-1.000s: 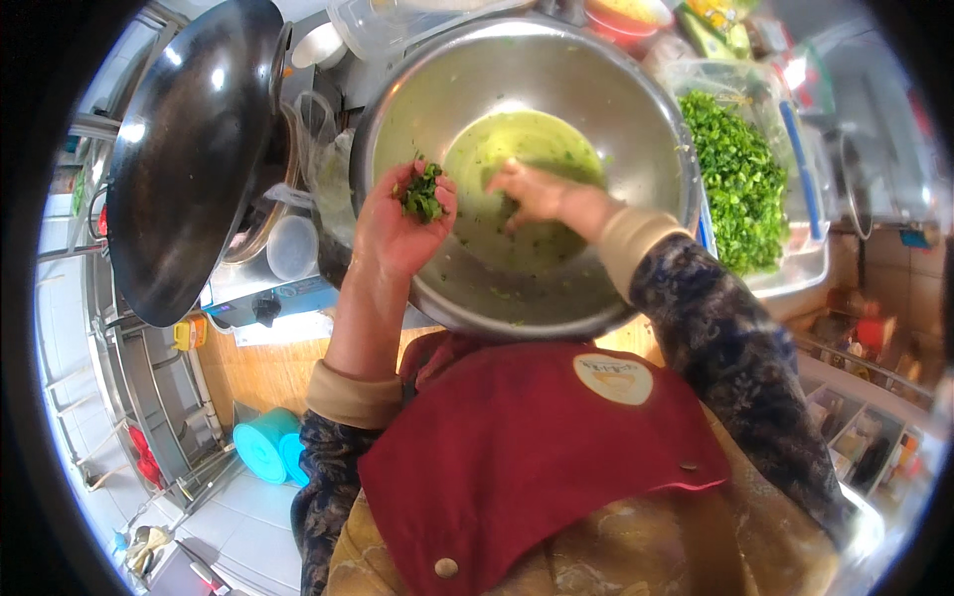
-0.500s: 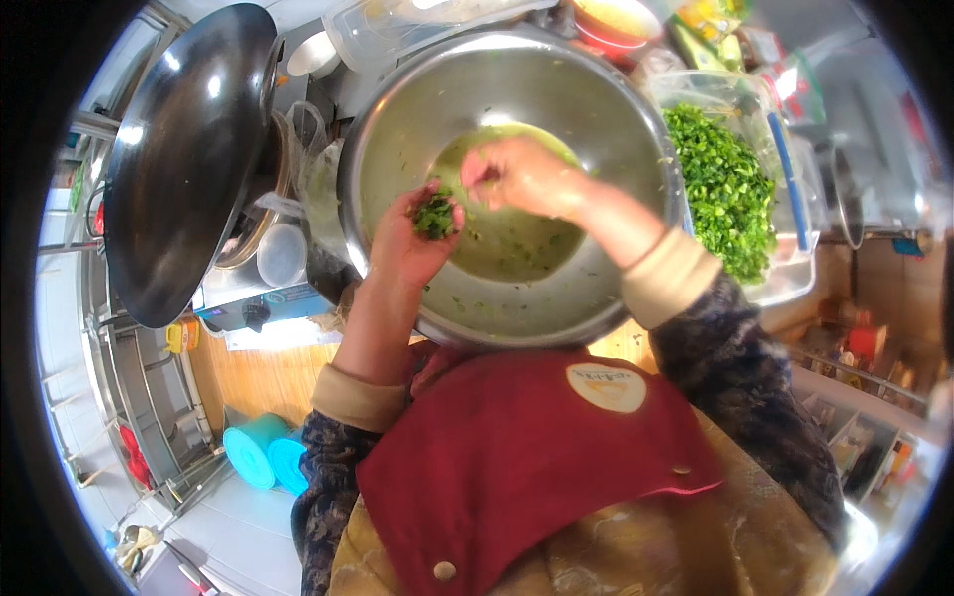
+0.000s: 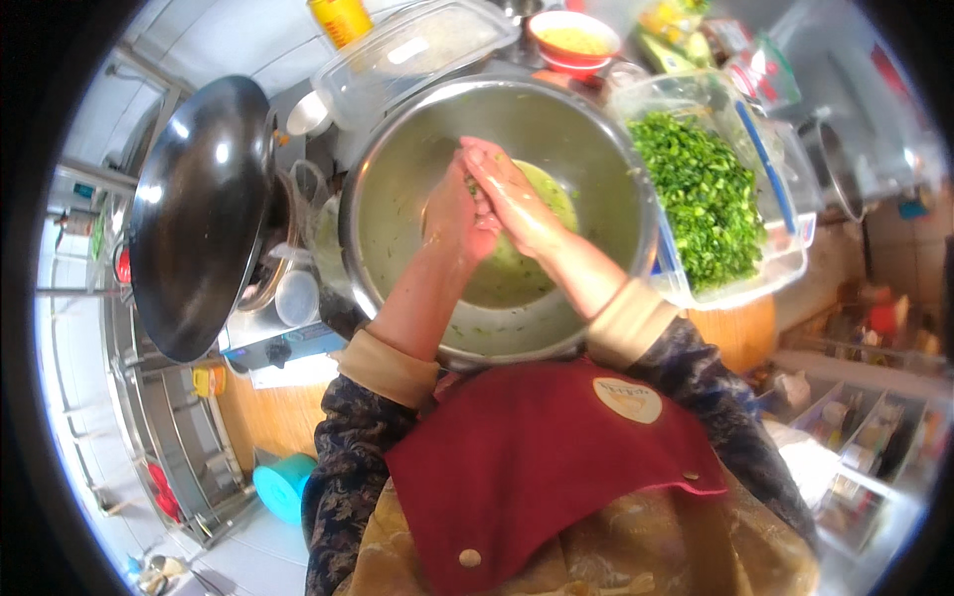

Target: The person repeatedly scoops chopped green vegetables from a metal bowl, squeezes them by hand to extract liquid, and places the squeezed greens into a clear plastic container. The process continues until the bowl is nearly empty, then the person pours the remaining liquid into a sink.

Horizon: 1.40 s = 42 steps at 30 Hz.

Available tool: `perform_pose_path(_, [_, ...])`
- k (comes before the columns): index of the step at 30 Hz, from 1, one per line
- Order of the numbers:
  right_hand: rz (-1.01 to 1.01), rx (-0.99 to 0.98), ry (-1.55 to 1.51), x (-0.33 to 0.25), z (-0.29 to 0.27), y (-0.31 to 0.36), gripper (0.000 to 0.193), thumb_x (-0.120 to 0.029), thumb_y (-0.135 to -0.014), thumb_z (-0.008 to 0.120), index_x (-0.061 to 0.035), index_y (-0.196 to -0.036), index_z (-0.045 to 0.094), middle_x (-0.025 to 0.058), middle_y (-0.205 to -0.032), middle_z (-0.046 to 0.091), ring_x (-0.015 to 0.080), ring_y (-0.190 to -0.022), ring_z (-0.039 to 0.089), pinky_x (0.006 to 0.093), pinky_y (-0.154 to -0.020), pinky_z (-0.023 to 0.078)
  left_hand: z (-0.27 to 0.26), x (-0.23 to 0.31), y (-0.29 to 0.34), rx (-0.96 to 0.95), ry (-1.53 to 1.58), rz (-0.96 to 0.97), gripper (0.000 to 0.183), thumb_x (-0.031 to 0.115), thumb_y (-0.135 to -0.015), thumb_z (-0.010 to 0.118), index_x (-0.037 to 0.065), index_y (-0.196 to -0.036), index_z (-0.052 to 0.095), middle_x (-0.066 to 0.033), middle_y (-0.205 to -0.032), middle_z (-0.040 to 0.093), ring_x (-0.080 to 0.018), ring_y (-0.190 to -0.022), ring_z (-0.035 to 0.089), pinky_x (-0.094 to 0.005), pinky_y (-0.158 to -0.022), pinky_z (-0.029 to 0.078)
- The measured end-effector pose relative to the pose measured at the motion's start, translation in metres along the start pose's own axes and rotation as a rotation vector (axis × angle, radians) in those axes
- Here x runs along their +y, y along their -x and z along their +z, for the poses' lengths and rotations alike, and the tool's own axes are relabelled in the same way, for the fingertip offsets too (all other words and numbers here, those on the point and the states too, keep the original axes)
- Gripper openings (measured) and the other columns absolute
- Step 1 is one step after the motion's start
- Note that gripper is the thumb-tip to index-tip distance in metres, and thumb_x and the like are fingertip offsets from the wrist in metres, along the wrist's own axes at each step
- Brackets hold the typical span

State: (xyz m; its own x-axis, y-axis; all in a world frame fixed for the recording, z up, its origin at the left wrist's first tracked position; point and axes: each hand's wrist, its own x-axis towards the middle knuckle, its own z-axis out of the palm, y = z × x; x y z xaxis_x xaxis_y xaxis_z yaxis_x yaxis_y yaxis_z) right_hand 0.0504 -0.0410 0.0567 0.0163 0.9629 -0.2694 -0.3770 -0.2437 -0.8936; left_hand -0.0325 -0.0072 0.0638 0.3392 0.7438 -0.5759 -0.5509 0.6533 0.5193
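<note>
Over a wide steel bowl, my two hands are pressed palm to palm. My left hand is cupped, its fingers curled in, and my right hand lies against it with fingers straight and together. A little of the chopped greens shows between the palms; the rest of the clump is hidden. Both hands look wet. Below them, cloudy greenish liquid covers the bottom of the bowl, and green bits cling to its wall.
Right of the bowl stands a clear plastic box full of chopped greens. A large black wok leans at the left. Behind are a clear lid and a red bowl with yellow contents. A turquoise bucket sits lower left.
My right hand, apart from the left with fingers pinched before, has come onto the left palm and now covers the greens there. The view has shifted, showing more behind the bowl.
</note>
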Motion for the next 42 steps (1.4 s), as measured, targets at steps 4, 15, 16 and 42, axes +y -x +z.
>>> perform_pose_path(4, [-0.358,0.126,0.238,-0.007,-0.009,-0.007,0.055,-0.036,-0.09,0.057,-0.01,-0.135,0.039,0.0077,-0.108,0.055,0.0143,-0.092,0.054,0.0281,-0.081,0.045,0.003,-0.01,-0.024,-0.176,-0.176,0.082,0.02,0.029,-0.092,0.052,0.011,-0.098,0.055,-0.0009,-0.085,0.054,-0.0122,-0.069,0.053,-0.0283,-0.047,0.038])
perform_pose_path(15, [-0.597,0.391,0.273,-0.045,0.0,0.026,0.038,-0.036,-0.089,0.055,0.0017,-0.089,0.058,0.0226,-0.076,0.064,0.0357,-0.073,0.063,0.0387,-0.07,0.048,0.055,-0.002,0.036,-0.18,-0.331,0.18,0.021,0.026,-0.092,0.051,0.008,-0.099,0.058,-0.0026,-0.091,0.058,-0.0135,-0.078,0.056,-0.0287,-0.062,0.047])
perform_pose_path(16, [-0.624,0.398,0.276,-0.046,0.001,0.027,0.037,-0.035,-0.09,0.053,0.0014,-0.089,0.058,0.0232,-0.077,0.063,0.0374,-0.074,0.062,0.0392,-0.069,0.048,0.059,-0.003,0.042,-0.174,-0.29,0.203,0.018,0.024,-0.091,0.052,0.008,-0.095,0.058,-0.0027,-0.09,0.057,-0.0137,-0.077,0.055,-0.029,-0.06,0.046])
perform_pose_path(42, [-0.785,0.696,0.799,-0.044,-0.127,0.169,0.014,-0.005,-0.085,0.057,-0.0021,-0.097,0.063,0.0115,-0.095,0.064,0.024,-0.091,0.061,0.0326,-0.078,0.049,0.176,-0.075,0.007,-0.765,-0.239,0.443,0.015,0.018,-0.087,0.057,0.005,-0.095,0.053,-0.0055,-0.082,0.054,-0.0173,-0.074,0.054,-0.0298,-0.067,0.046])
